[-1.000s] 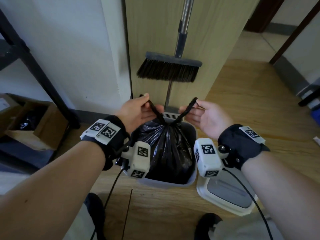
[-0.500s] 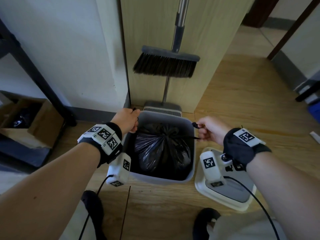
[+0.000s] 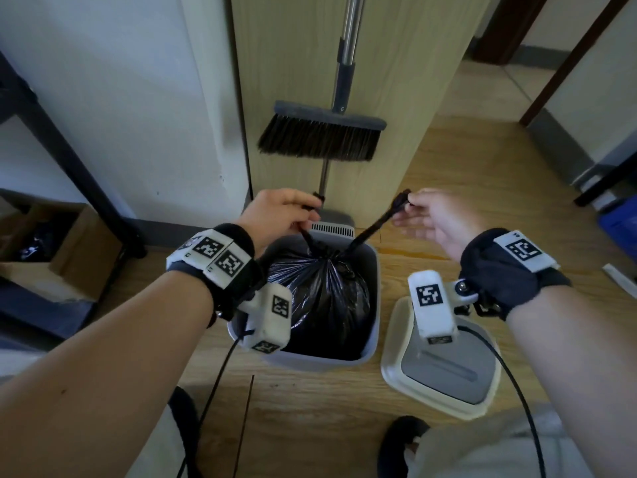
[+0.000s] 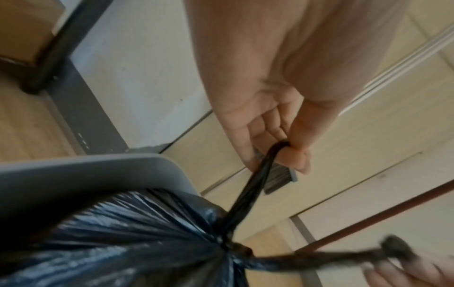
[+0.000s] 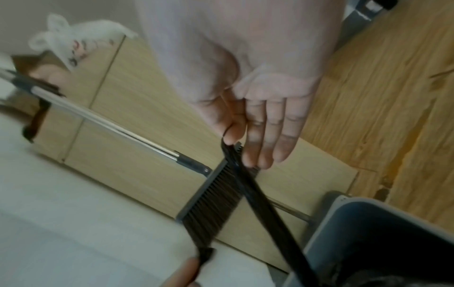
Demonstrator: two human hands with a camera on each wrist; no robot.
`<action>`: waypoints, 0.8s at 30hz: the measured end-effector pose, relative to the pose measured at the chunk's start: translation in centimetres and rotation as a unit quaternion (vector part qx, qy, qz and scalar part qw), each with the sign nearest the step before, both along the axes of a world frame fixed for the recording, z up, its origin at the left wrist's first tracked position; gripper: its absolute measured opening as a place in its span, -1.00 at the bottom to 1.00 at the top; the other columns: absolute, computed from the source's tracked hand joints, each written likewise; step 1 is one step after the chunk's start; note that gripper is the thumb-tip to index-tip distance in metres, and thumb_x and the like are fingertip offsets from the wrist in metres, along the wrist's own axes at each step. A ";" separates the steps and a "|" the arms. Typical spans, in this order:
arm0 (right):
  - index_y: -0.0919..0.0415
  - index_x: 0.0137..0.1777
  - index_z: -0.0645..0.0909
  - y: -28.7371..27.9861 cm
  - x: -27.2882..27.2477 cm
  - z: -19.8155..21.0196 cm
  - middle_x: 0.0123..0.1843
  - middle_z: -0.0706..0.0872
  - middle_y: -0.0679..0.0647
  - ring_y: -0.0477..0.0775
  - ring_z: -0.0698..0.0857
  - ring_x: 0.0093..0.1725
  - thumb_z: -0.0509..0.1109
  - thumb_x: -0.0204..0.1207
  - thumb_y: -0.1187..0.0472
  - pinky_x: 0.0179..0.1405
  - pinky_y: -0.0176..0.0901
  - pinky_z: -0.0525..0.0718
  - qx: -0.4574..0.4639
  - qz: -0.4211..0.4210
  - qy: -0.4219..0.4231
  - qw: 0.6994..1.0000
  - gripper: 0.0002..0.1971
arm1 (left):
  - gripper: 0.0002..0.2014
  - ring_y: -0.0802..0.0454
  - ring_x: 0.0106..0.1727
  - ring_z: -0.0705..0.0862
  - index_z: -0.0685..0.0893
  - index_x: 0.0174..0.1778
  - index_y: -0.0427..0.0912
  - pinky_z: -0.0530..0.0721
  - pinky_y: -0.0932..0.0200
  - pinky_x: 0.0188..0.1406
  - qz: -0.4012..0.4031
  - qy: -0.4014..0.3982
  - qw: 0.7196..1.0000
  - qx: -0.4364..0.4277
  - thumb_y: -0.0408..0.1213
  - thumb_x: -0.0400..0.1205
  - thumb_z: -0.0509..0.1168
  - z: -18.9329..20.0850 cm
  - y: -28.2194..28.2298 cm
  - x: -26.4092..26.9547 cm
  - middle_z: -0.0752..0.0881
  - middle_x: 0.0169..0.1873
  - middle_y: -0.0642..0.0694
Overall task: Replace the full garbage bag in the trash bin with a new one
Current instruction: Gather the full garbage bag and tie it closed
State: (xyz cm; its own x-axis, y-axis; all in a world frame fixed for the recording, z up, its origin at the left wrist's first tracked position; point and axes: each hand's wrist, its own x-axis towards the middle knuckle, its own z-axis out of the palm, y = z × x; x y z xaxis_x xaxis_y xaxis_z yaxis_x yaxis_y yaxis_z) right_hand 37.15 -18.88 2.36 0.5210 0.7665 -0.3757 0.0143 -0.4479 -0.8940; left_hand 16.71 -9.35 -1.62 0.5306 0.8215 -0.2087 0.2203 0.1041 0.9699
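1. Head view shows, nearest the camera, the detached bin lid (image 3: 444, 370) lying on the wooden floor (image 3: 344, 426) just right of the trash bin (image 3: 374, 288).
2. The full garbage bag (image 3: 327, 291) is seen sitting inside the bin, its neck gathered into two black tails.
3. The step in hand is judged to be the tying of the bag's mouth: a first crossing appears drawn tight at the neck, though a finished knot cannot be confirmed.
4. The left tail (image 4: 255, 186) is pinched in the grip of the left hand (image 3: 279, 215), thumb pressed against curled fingers, raised above the bin's rear left corner.
5. The right tail (image 5: 258, 194) is pinched between thumb and forefinger of the right hand (image 3: 434, 222); the remaining fingers are held nearly straight.
6. A second crossing of the tails is called for next, then a lift of the bag clear of the bin.
7. Beyond the hands, a broom (image 3: 320, 136) is seen upright against a wooden panel.
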 end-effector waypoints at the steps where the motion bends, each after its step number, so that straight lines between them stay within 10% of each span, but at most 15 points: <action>1: 0.21 -0.27 0.49 0.1 -0.2 0.3 -0.29 0.68 0.10 0.01 0.70 -0.29 0.16 0.67 0.28 -0.24 -0.19 0.70 0.009 0.003 0.002 1.000 -0.75 | -0.73 0.07 -0.22 0.67 0.66 0.10 -0.15 0.72 0.16 0.04 -0.023 -0.008 1.000 -0.009 -0.54 0.62 0.20 0.4 -0.5 0.5 0.74 -0.21 -0.10; 4: 0.19 -0.28 0.53 0.6 -1.3 0.6 -0.30 0.66 0.08 -0.02 0.66 -0.33 0.19 0.65 0.27 -0.22 -0.18 0.69 0.011 0.020 -0.015 1.000 -0.75 | -0.47 0.15 -0.29 0.72 0.35 0.52 -0.14 0.72 0.21 -0.03 -0.091 -0.013 0.996 -0.023 -0.51 0.62 0.23 1.0 -1.9 1.8 0.79 -0.20 -0.11; 8: 0.19 -0.26 0.59 0.8 -2.5 1.3 -0.32 0.67 0.04 -0.06 0.64 -0.36 0.24 0.63 0.27 -0.25 -0.21 0.69 0.038 0.050 -0.034 0.997 -0.77 | -0.43 0.29 -0.45 0.69 0.30 0.57 -0.14 0.65 0.42 -0.30 -0.167 0.096 0.981 0.031 -0.38 0.63 0.28 0.8 -2.6 2.7 0.82 -0.29 0.00; 17: 0.17 -0.26 0.63 0.5 -5.0 2.1 -0.28 0.70 -0.06 -0.12 0.62 -0.23 0.29 0.62 0.27 -0.20 -0.28 0.68 0.077 0.153 -0.095 0.981 -0.79 | -0.91 0.22 -0.52 0.61 0.74 -0.13 -0.17 0.62 0.44 -0.38 -0.119 0.192 0.967 0.115 -0.27 0.61 0.33 -0.5 -2.4 2.7 0.74 -0.45 0.06; 24: 0.18 0.13 0.66 0.2 -4.2 0.3 0.03 0.74 0.04 0.01 0.73 -0.01 0.47 0.47 0.15 -0.05 -0.16 0.78 -0.026 0.156 -0.115 0.981 -0.74 | -0.76 0.29 -0.61 0.60 0.71 -0.38 -0.19 0.51 0.64 -0.57 -0.032 0.176 0.979 0.102 -0.23 0.60 0.34 -0.8 -1.8 1.5 0.67 -0.58 0.02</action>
State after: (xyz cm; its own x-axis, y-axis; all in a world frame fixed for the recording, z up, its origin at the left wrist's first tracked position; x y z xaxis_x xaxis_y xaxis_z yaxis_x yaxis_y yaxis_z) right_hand 32.95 -18.67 2.68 0.3393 0.8852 -0.3183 0.3570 -0.4343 -0.8270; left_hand 18.21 -11.16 -2.42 0.5079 0.8322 -0.2224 0.5436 -0.1093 0.8322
